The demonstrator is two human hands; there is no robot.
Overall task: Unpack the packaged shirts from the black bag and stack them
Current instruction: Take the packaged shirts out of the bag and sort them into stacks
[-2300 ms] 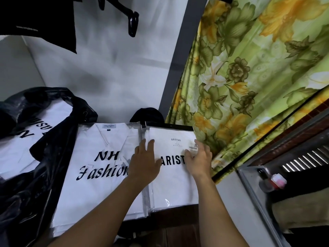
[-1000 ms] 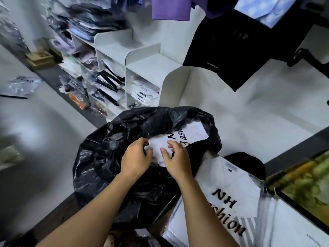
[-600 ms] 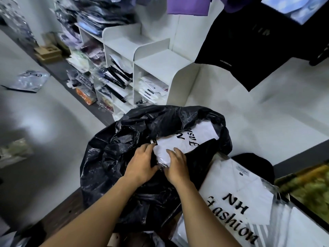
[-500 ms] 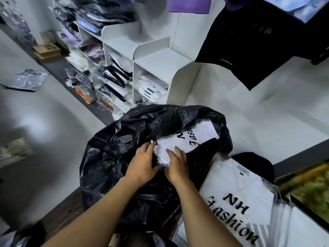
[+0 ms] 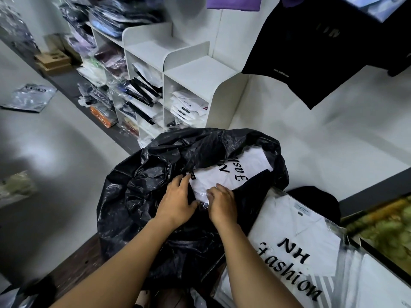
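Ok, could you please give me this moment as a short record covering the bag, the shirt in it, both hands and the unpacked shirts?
black bag: crumpled, mouth open, on a dark wooden surface
packaged shirt: white, black lettering, clear wrap, lying partly inside the bag's mouth
left hand: fingers laid along the package's left edge; grip unclear
right hand: fingers curled on the package's near edge
NH Fashion package: unpacked, flat, right of the bag

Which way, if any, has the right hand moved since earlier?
Yes: the right hand went leftward, past the NH Fashion pack, to the black bag.
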